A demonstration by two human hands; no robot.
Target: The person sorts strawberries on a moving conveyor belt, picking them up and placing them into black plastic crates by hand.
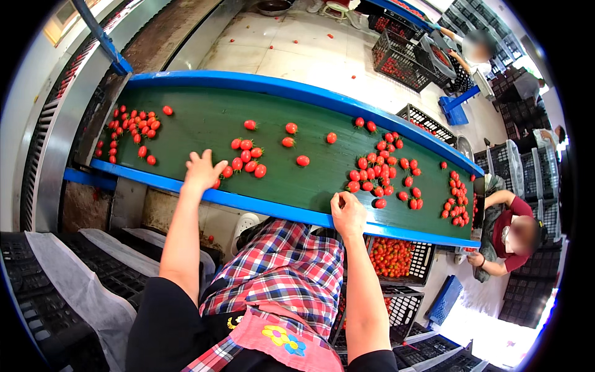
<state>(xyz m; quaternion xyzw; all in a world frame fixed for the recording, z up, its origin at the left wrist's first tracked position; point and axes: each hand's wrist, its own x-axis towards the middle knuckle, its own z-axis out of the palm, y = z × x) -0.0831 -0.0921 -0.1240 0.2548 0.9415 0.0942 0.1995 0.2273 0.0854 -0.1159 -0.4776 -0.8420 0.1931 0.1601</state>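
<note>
Small oval red cherry tomatoes lie on a green conveyor belt (204,111) between two blue rails. My left hand (201,173) is over the belt's near edge, fingers spread, its thumb close to a tomato (227,172) in the middle cluster. No tomato shows in its grasp. My right hand (349,215) is above the near blue rail (279,210) with its fingers curled in. Whether it holds anything cannot be seen. A dense tomato cluster (384,172) lies just beyond it. Other clusters lie at the left end (138,122) and right end (456,200).
Below the near rail stands a black crate of tomatoes (391,257). A co-worker in a dark red shirt (504,232) is at the belt's right end. More people and crates (402,60) are beyond. Stacked black crates with white liners (88,274) stand at lower left.
</note>
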